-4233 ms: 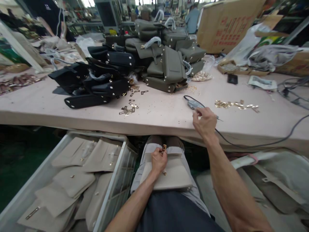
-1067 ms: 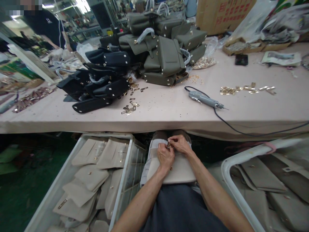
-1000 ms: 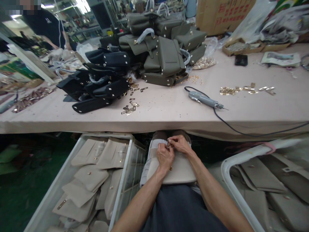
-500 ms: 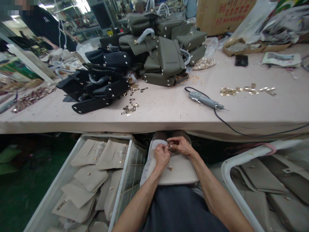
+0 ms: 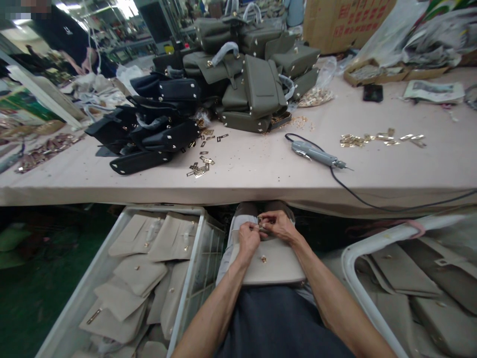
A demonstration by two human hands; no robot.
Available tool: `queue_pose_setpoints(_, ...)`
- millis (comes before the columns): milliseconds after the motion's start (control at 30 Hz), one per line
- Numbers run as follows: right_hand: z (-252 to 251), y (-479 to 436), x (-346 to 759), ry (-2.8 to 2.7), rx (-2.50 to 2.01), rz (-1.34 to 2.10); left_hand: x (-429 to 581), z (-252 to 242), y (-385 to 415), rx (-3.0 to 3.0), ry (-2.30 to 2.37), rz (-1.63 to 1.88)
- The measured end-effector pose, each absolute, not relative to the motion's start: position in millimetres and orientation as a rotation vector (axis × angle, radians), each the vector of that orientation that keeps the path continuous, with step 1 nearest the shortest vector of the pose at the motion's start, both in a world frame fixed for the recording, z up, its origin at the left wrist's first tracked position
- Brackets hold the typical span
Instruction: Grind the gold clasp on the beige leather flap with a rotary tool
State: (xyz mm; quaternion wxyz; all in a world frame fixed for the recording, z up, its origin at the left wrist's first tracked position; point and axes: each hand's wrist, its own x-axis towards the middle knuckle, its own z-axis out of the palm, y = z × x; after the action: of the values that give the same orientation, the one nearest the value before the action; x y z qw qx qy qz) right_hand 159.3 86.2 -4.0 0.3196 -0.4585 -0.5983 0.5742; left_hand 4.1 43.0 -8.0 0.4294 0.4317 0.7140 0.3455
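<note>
A beige handbag (image 5: 274,271) lies across my lap, with a small gold-coloured clasp (image 5: 264,259) on its near face. Above its far edge, my right hand (image 5: 279,226) pinches a small rectangular metal bag plate (image 5: 260,219) that has an opening in it. My left hand (image 5: 249,239) is closed, and its fingertips meet the lower end of that plate beside the right fingers. Fingers cover part of the plate and the bag's far edge, so how the two join is hidden.
An electric screwdriver (image 5: 315,154) with a black cable lies on the table (image 5: 246,174). Gold plates (image 5: 352,141), dark handbags (image 5: 175,134) and olive handbags (image 5: 261,89) are there too. A left crate (image 5: 203,219) and right bin (image 5: 348,258) hold bags. A person (image 5: 70,37) stands far left.
My fingers have shifted slightly around the metal plate, and my left hand has turned a little. The person at the far left has moved an arm. The handbag stays on my lap.
</note>
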Motion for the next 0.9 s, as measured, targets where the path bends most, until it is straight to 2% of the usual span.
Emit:
queue_pose_setpoints(433, 5.4, 87.0, 154.4, -1.582, -1.264, 1.504, -12.4, -8.8, 53.1, 0.722, 1.457, 0.944)
queue_pose_setpoints(900, 3.5, 86.6, 153.2, -1.581, -1.312, 1.483, -16.3, -20.1, 50.2, 0.82, 1.392, 0.992)
